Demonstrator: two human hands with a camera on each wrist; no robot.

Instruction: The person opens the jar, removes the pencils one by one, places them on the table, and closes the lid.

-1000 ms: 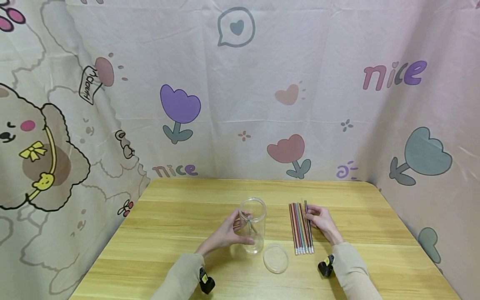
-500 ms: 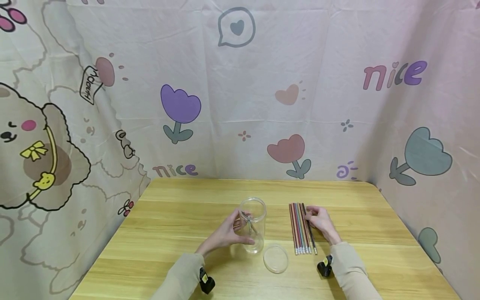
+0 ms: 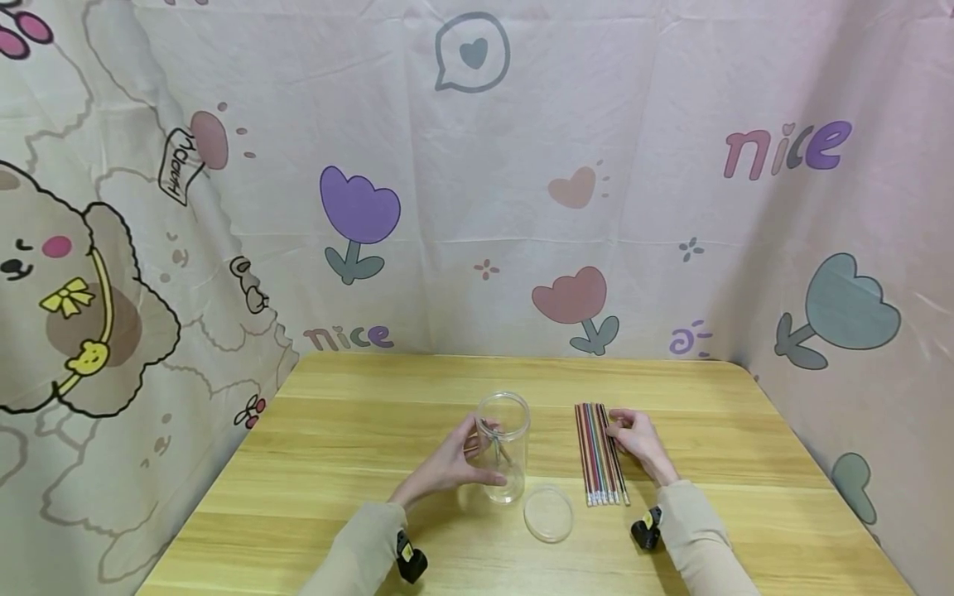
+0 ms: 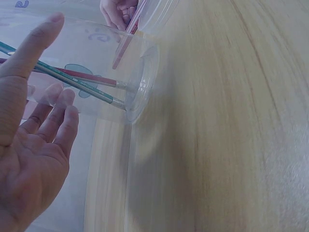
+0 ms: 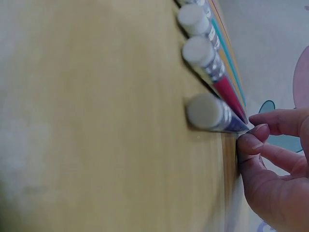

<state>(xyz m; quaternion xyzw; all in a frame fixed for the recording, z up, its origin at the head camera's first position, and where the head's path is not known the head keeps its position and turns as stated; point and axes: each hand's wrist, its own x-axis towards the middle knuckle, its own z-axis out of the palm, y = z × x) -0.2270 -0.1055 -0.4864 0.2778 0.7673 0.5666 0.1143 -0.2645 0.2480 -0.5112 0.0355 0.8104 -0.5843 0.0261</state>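
My left hand (image 3: 450,465) grips a tall clear jar (image 3: 517,459) standing upright, thumb and fingers on either side of its wall. Inside it lean a green pencil (image 4: 79,85) and a red pencil (image 4: 91,76), seen in the left wrist view. To the right, several coloured pencils (image 3: 593,455) lie side by side, eraser ends toward me. My right hand (image 3: 638,437) pinches the dark pencil (image 3: 619,468) at the row's right end. In the right wrist view its white eraser (image 5: 205,112) rests on the table, while the fingers partly hide the shaft.
A round clear lid (image 3: 548,515) lies flat between the jar and the pencils, nearer to me. The wooden table (image 3: 358,414) ends at a patterned cloth backdrop (image 3: 462,207). Black wrist cameras sit on both sleeves.
The dark pencil has swung slightly: its far end moved left toward the row and its eraser end moved right. My right hand shifted a little with it. My left hand and the jar stay put.
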